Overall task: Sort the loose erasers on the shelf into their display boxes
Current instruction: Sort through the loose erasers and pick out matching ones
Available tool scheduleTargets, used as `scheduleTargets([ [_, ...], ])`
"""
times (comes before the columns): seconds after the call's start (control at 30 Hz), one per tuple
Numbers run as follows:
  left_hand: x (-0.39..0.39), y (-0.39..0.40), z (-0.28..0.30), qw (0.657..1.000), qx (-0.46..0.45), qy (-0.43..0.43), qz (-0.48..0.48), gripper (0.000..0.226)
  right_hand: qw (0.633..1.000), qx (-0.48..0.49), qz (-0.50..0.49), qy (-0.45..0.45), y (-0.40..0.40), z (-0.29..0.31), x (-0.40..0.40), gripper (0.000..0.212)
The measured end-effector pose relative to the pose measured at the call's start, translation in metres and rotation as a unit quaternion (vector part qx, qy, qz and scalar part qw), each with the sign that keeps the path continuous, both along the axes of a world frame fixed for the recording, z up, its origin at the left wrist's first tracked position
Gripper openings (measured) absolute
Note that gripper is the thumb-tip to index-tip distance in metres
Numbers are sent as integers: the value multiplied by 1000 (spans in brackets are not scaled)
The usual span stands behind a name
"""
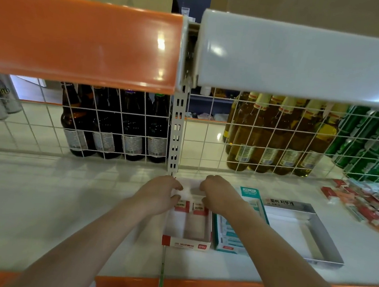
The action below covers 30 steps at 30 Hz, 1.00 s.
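On the white shelf (61, 200), near its middle, stands a red-and-white display box (187, 233), and both hands reach into its far end. The left hand (157, 195) has its fingers (175, 198) curled and pressed on a red-sleeved eraser (182, 206) that lies in the box. The right hand (219, 194) has its fingers curled in the same way on a second eraser (200, 209), just beside the first. Whether the fingers really pinch the erasers I cannot tell. Right of this box is a teal display box (228, 235), then a silver display box (319, 236). The loose erasers (364, 206) lie in a heap at the right end of the shelf, well apart from the hands.
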<state>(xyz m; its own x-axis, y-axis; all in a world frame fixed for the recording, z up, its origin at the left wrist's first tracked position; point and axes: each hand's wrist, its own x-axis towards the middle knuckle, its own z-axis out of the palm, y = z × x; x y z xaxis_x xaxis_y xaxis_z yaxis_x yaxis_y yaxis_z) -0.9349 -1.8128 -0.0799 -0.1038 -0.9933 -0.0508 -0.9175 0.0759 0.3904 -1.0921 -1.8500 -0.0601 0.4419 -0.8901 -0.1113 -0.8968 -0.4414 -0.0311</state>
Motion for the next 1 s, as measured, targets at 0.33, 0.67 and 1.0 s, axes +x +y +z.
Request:
scheduleTargets([
  [0.33, -35, -13, -8, 992, 113, -20, -52, 32, 986, 67, -119, -100, 1, -10, -19, 29],
  [0.67, -34, -9, -10, 991, 130, 14, -29, 32, 958, 96, -179, -204, 3, -16, -15, 36],
  [1.0, -41, 17, 2, 981, 179, 20, -74, 38, 950, 94, -180, -237, 2, -19, -17, 35],
])
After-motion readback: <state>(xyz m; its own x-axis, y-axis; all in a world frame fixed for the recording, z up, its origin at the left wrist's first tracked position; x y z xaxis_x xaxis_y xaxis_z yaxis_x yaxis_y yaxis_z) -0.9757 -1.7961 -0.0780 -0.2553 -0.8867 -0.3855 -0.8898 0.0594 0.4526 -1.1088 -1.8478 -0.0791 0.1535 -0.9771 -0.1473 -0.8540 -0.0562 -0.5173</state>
